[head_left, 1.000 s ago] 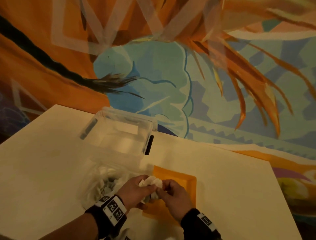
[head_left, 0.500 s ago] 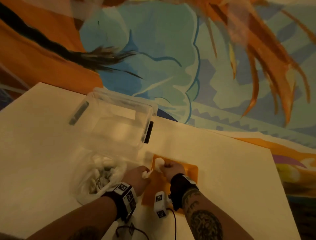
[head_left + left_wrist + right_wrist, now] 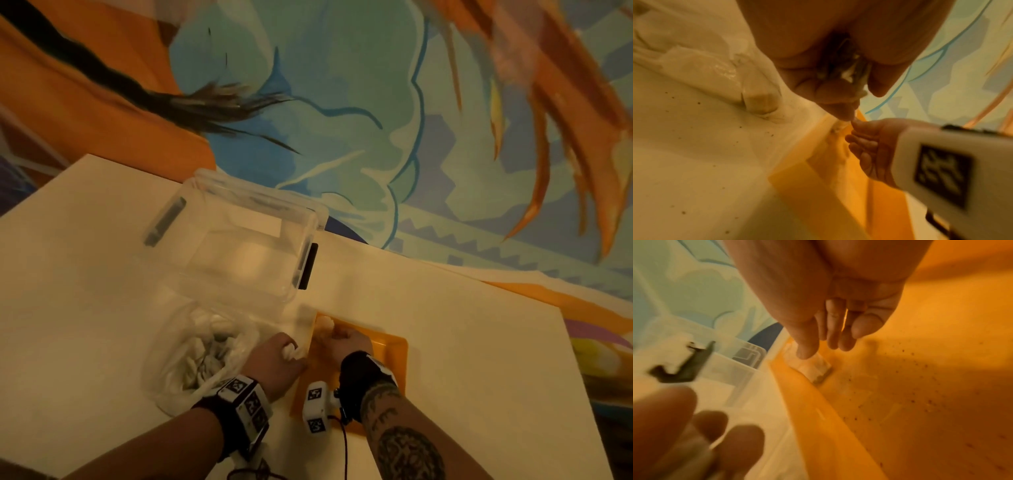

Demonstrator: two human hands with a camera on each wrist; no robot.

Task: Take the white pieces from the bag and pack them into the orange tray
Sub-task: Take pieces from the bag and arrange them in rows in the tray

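The orange tray (image 3: pixel 394 346) lies on the white table, with the clear bag (image 3: pixel 202 353) of white pieces to its left. My left hand (image 3: pixel 291 351) hovers at the tray's left edge and grips a few white pieces (image 3: pixel 846 76) in its curled fingers. My right hand (image 3: pixel 334 334) reaches into the tray's far left corner. In the right wrist view its fingers (image 3: pixel 846 337) are nearly straight and the thumb tip touches one white piece (image 3: pixel 812 366) lying in that corner of the tray (image 3: pixel 920 386).
A clear plastic box (image 3: pixel 246 240) with black latches stands on the table (image 3: pixel 479 342) just beyond the bag and tray. The table's far edge runs behind it, with a painted floor below. Wrist cameras and a cable hang at both forearms.
The hands were together over the tray's near side. The right hand has since carried one white piece to the far left corner, and the left hand stayed behind with the others.
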